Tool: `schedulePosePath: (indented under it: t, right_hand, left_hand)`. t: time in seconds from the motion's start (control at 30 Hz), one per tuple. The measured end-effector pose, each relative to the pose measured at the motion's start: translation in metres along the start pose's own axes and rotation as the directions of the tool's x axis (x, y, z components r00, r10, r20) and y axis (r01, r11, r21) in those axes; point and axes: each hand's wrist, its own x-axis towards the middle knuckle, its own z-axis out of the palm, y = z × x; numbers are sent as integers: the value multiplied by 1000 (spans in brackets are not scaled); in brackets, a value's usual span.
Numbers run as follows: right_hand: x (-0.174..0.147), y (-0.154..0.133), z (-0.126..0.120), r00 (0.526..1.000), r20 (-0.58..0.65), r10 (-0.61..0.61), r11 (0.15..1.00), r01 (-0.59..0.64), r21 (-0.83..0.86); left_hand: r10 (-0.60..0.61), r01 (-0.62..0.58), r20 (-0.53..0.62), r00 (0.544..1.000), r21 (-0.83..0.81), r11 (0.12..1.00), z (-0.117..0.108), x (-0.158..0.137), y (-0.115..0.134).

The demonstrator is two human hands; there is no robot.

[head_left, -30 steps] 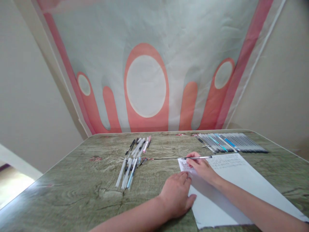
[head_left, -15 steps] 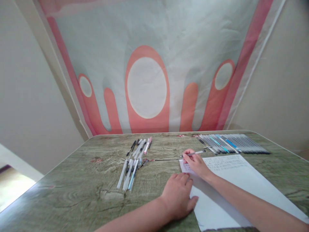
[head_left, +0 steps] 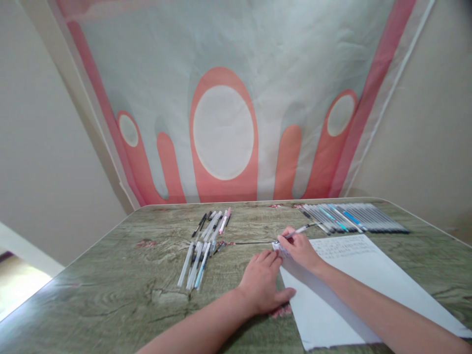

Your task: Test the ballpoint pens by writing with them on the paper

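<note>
The right hand's grip [head_left: 298,250] pinched a slender, translucent-grey pen [head_left: 304,228] between thumb and fingers, its tip by the upper-left corner of a large white paper sheet [head_left: 354,295]. So near the edge, a long stroke could have run onto the brown wood-grain table [head_left: 110,295]. The left hand [head_left: 260,282] lay flat, thumb spread, only just over the sheet's left edge; with so little bearing down, the paper might have skidded. The right hand, close beside the dark handwritten lines [head_left: 342,246], could have smudged wet ink.
</note>
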Motion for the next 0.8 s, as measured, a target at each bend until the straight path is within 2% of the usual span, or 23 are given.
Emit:
schedulePosePath:
  t: [0.63,0.8]
  right_hand:
    - [0,2,1,1000,11,-13,1000,13,-27]
    - [1,2,2,998,25,-61,997,60,39]
  left_hand:
    - [2,-1,-15,1000,38,999,4,0,0]
    - [8,-8,-1,1000,43,999,3,0,-1]
